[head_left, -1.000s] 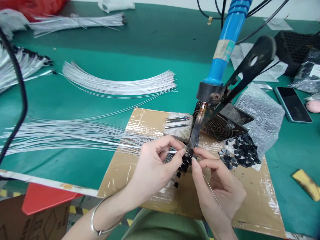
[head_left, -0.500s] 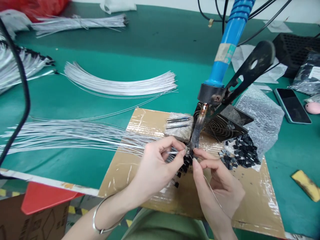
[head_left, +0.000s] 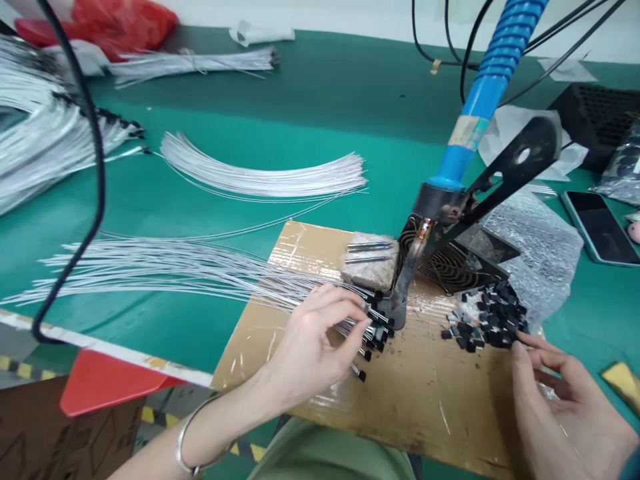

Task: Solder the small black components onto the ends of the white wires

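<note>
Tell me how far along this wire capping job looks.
Done: a cluster of silver wires with small black end caps lies by the left hand on the taped cardboard sheet. In hand: the right hand reaches the pile of loose black caps. Left: the curved bundle of bare silver wires on the green mat.

The left hand reaches in from the lower left, wrist bent, its thumb and forefinger pinched together at the fingertips. The right hand lies low at the right, palm down, fingers loosely spread and extended forward.
</note>
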Tool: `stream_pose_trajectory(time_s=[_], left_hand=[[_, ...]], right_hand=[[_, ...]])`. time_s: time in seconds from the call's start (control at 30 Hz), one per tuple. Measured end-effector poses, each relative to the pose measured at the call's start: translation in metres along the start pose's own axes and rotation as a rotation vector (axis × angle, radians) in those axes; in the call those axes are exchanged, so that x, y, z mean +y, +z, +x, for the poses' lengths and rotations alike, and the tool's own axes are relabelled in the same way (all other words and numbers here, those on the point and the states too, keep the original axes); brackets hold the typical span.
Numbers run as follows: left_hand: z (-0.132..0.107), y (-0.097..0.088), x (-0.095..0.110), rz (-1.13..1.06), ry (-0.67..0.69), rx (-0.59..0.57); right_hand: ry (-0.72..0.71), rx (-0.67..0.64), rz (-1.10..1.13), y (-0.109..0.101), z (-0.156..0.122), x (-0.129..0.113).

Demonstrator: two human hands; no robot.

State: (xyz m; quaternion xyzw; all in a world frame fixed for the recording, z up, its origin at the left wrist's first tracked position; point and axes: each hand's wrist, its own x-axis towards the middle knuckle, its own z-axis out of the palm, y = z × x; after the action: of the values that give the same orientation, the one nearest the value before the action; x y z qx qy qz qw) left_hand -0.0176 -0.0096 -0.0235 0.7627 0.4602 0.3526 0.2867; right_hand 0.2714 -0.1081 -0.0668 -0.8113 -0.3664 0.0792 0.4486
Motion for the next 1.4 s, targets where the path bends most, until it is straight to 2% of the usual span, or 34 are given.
stream_pose_trajectory(time_s=[0.13,0.2,0.27,0.33,0.4,0.47,0.57,0.67,0.8,0.9,1.03,1.13,1.27,1.33,1.4], left_hand=[[-0.007,-0.002,-0.003,-0.035,0.105,0.050],[-0.006,-0.011,-0.005,-0.005,0.123,0.069],[0.004,-0.027,-0.014,0.116,0.097,0.105],[0.023,-0.047,-0.031,0.335,0.031,0.146],[0.052,-0.066,-0.055,0.556,-0.142,0.118],[0.084,-0.076,-0.080,0.596,-0.212,0.086],[0.126,-0.072,-0.109,0.609,-0.246,-0.006],[0.151,-0.052,-0.117,0.618,-0.202,-0.082],[0.161,-0.030,-0.111,0.612,-0.139,-0.148],[0.160,-0.030,-0.108,0.581,-0.136,-0.164],[0.156,-0.046,-0.102,0.481,-0.162,-0.136],[0.150,-0.060,-0.091,0.390,-0.174,-0.077],[0.129,-0.076,-0.062,0.321,-0.159,-0.011],[0.110,-0.085,-0.044,0.335,-0.144,0.030],[0.090,-0.094,-0.028,0.407,-0.107,0.086]], right_hand=[[0.084,0.002,0.174,0.014,-0.008,-0.018],[0.073,0.074,0.214,0.022,-0.011,-0.032],[0.071,0.157,0.238,0.027,-0.012,-0.041],[0.086,0.204,0.255,0.029,-0.010,-0.044],[0.112,0.207,0.277,0.030,-0.009,-0.043],[0.139,0.212,0.285,0.029,-0.008,-0.041],[0.186,0.208,0.273,0.027,-0.007,-0.038],[0.250,0.189,0.264,0.024,-0.008,-0.035],[0.300,0.150,0.253,0.022,-0.010,-0.035],[0.297,0.150,0.261,0.022,-0.012,-0.036],[0.268,0.136,0.254,0.022,-0.013,-0.038],[0.283,0.132,0.254,0.021,-0.014,-0.043],[0.247,0.165,0.286,0.019,-0.016,-0.048],[0.219,0.166,0.284,0.013,-0.014,-0.038],[0.208,0.094,0.285,0.006,-0.008,-0.018]])
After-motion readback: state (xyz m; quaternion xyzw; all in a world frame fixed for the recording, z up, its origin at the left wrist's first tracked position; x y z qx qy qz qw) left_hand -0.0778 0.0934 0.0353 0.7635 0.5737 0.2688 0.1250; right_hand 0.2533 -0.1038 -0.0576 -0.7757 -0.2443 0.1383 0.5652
